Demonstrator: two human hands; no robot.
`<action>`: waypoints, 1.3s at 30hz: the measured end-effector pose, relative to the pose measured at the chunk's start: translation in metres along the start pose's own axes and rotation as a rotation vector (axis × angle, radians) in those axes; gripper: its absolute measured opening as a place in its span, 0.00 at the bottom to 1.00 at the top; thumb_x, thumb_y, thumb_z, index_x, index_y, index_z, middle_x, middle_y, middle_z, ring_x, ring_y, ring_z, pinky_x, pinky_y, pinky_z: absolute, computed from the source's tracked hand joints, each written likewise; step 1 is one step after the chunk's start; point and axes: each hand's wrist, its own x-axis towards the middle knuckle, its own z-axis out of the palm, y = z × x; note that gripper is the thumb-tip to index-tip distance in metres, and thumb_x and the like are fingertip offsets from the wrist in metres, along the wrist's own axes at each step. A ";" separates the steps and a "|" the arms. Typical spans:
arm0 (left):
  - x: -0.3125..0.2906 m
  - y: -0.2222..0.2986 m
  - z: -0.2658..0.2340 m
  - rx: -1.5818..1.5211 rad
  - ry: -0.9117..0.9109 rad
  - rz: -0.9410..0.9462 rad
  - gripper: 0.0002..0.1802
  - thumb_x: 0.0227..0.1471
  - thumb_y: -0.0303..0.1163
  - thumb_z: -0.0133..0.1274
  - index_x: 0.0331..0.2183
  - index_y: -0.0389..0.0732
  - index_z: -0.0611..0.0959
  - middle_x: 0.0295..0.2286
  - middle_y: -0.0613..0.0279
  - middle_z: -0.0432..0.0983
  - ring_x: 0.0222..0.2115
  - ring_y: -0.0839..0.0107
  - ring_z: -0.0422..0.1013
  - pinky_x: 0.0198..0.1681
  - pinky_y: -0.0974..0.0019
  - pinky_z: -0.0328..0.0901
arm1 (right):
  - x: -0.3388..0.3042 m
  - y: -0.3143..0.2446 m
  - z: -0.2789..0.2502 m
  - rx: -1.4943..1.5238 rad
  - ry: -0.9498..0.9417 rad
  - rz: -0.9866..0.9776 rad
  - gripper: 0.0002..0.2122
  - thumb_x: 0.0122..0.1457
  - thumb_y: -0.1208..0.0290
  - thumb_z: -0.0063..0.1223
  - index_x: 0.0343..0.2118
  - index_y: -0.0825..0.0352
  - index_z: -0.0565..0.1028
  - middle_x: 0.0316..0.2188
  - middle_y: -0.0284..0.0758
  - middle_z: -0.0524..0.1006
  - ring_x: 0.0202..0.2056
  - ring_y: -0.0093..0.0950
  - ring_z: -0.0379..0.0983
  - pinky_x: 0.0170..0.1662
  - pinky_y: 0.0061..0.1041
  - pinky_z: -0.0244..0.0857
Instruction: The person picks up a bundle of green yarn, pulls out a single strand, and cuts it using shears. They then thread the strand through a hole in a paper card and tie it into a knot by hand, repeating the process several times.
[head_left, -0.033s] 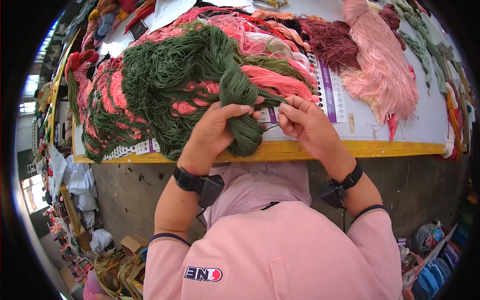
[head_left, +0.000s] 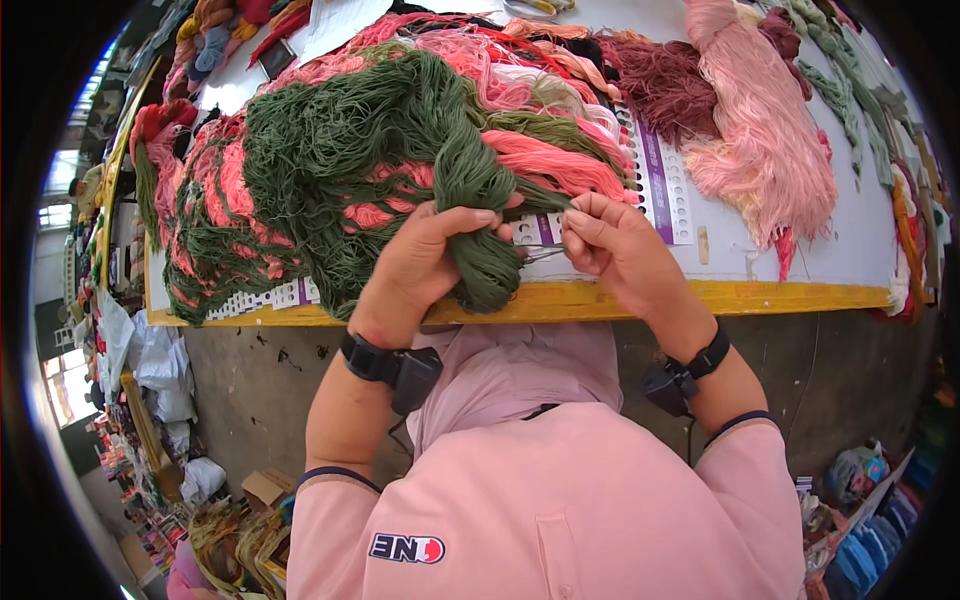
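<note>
A large hank of dark green yarn [head_left: 340, 130] lies spread over the table's near left part. My left hand [head_left: 435, 245] is closed round its thick bunched end, which bulges below the fingers by the table edge. To its right, my right hand [head_left: 605, 235] pinches a few green strands drawn out from the bunch. Thin strands also stretch between the two hands, below the pinch. Whether my right hand holds a small tool as well, I cannot make out.
Coral pink yarn [head_left: 560, 160] lies beneath and behind the green. Further right are a maroon bundle [head_left: 660, 85] and a pale pink hank [head_left: 760, 130]. A white card with punched holes [head_left: 660, 190] lies near the yellow table edge [head_left: 740, 296].
My left hand and the bunched green end have shifted slightly left, away from my right hand. My right hand has barely moved and keeps its pinch.
</note>
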 end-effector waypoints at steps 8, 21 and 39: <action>-0.016 0.030 -0.019 0.086 -0.019 -0.037 0.14 0.52 0.26 0.52 0.41 0.28 0.78 0.25 0.63 0.72 0.22 0.76 0.68 0.48 0.60 0.68 | -0.012 -0.016 -0.019 -0.234 -0.090 0.103 0.06 0.64 0.68 0.49 0.35 0.66 0.72 0.22 0.24 0.69 0.22 0.12 0.60 0.25 0.13 0.54; -0.004 -0.012 0.031 0.100 0.135 -0.003 0.23 0.49 0.24 0.58 0.48 0.30 0.74 0.30 0.62 0.77 0.17 0.84 0.61 0.28 0.76 0.67 | -0.018 -0.007 0.000 -0.259 -0.021 0.002 0.09 0.67 0.65 0.44 0.34 0.64 0.72 0.24 0.30 0.78 0.21 0.12 0.69 0.24 0.11 0.59; 0.000 -0.033 0.038 0.133 0.155 0.137 0.22 0.47 0.22 0.60 0.46 0.34 0.75 0.27 0.67 0.74 0.19 0.83 0.63 0.24 0.77 0.62 | -0.021 0.000 0.009 -0.256 0.081 -0.084 0.09 0.68 0.66 0.39 0.36 0.64 0.70 0.23 0.33 0.79 0.19 0.13 0.68 0.21 0.11 0.57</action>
